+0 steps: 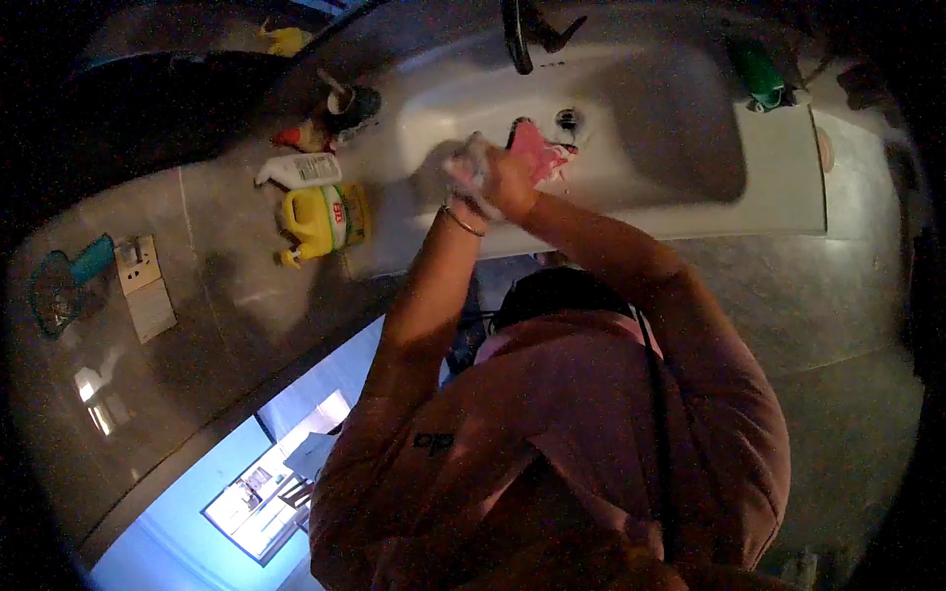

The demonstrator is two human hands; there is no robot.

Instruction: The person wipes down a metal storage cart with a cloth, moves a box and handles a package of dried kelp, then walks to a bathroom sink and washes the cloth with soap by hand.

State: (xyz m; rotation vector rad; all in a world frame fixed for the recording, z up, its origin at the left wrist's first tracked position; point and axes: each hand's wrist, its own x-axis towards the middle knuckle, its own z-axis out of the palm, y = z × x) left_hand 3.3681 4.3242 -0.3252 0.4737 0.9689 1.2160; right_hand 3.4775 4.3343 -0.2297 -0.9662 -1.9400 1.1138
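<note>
Over the white sink (424, 123), my two hands are pressed together. My left hand (467, 165), with a bracelet at the wrist, is covered in white lather, and its fingers are closed around something hidden by foam. My right hand (510, 184) lies against it with bent fingers. A soapy pink cloth-like item (537, 153) with dark and white edges spreads out from the right hand into the basin, close to the drain (568, 120). Its exact kind is hard to make out.
A dark faucet (516, 39) hangs over the basin. Left of the sink are a yellow jug (313, 222), a white spray bottle (305, 171) and a dark cup (353, 106). A green bottle (757, 74) is at the right rim. A wall socket (138, 264) is far left.
</note>
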